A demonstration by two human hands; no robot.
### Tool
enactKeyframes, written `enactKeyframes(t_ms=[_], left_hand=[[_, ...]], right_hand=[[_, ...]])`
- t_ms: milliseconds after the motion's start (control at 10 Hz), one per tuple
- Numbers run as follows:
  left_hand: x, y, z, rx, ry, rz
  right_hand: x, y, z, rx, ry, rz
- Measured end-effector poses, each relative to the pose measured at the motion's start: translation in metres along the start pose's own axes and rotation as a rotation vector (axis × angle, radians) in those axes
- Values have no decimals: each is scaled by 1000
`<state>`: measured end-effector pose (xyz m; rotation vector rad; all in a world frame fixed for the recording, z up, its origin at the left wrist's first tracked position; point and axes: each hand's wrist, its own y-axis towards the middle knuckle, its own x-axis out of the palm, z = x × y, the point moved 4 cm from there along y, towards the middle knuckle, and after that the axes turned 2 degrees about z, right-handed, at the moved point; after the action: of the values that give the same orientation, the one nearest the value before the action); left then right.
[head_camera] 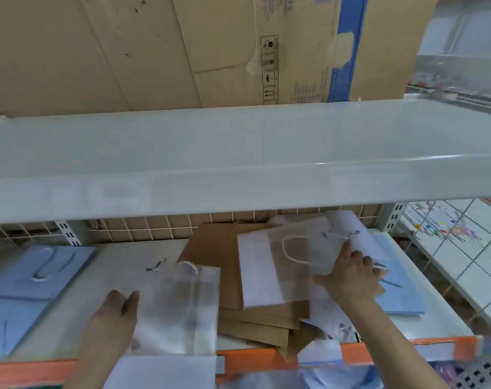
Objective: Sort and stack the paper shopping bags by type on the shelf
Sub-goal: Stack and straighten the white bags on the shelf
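On the lower shelf [118, 256] lies a fan of brown paper bags [210, 248] in the middle. A frosted translucent bag [182, 307] with a white rope handle is gripped by my left hand [114, 318] along its left edge. A second frosted bag [278, 265] rests on the brown bags, and my right hand [351, 273] grips its right edge, thumb on top. Light blue bags lie flat at the far left [34, 279] and under my right hand at the right [398, 299]. White bags [348, 223] sit behind the second frosted bag.
An upper white shelf board [238, 153] overhangs the work area, with a large cardboard box [160, 51] standing on it. A wire grid back panel [154, 228] closes the shelf's rear. The orange front rail [252, 357] marks the near edge. More bags [165, 372] hang below it.
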<state>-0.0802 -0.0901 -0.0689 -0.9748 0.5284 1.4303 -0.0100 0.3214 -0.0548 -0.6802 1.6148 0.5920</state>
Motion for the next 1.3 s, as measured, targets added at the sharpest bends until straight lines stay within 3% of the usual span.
enactKeyframes(t_ms=[200,300,400,500,700,800,1000,1300], left_hand=[[-4,-17,-8,10,-80,338],[-5,-26,-6,-10,-181,359],[-10,-38,2,96,-45,372],[-7,-40,-4,20,-207,389],[-1,-30,-3,14,-258,395],[-3,-31,0,40,-258,416],[-13,-39,-19,8,-356,512],[-55,-53,-80,-24,-450,604]], right_hand=[[-13,-5,-3,13,29,82],[-13,-8,2,-4,110,149],[-18,-13,9,4,189,112],[-26,-16,15,19,147,60],[-38,-17,21,-73,461,56],[-45,-21,16,-131,498,108],[-47,-34,-11,-198,795,183],[-20,-68,-75,-241,1031,63]])
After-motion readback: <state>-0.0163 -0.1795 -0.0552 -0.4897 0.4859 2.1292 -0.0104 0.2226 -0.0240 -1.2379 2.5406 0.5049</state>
